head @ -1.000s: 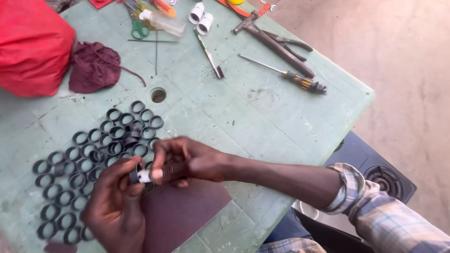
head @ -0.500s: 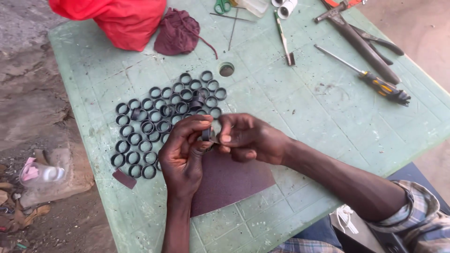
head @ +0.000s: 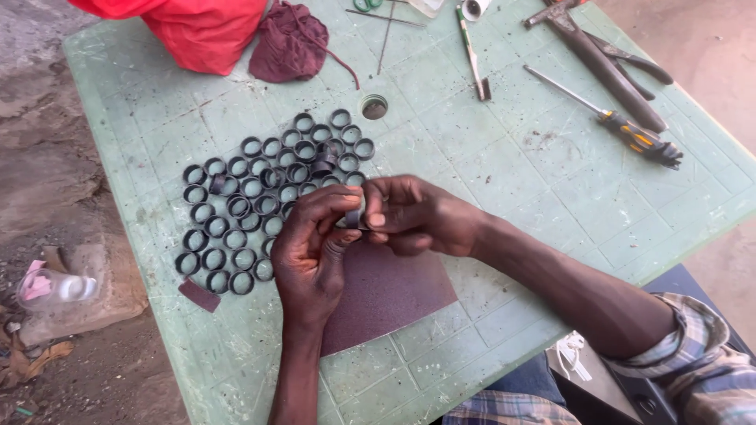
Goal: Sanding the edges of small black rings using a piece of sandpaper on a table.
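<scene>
A worn green plastic table fills most of the frame, with bare dirt ground along the left edge and a red bag at the top left. At centre lies a dark sheet of sandpaper, beside a cluster of black rings. Above the sheet, the left hand and right hand pinch one small ring together; its axis cannot be told.

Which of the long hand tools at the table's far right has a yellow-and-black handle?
The screwdriver, lying nearest the table's right edge; the hammer and pliers beside it look dark all over.
</scene>
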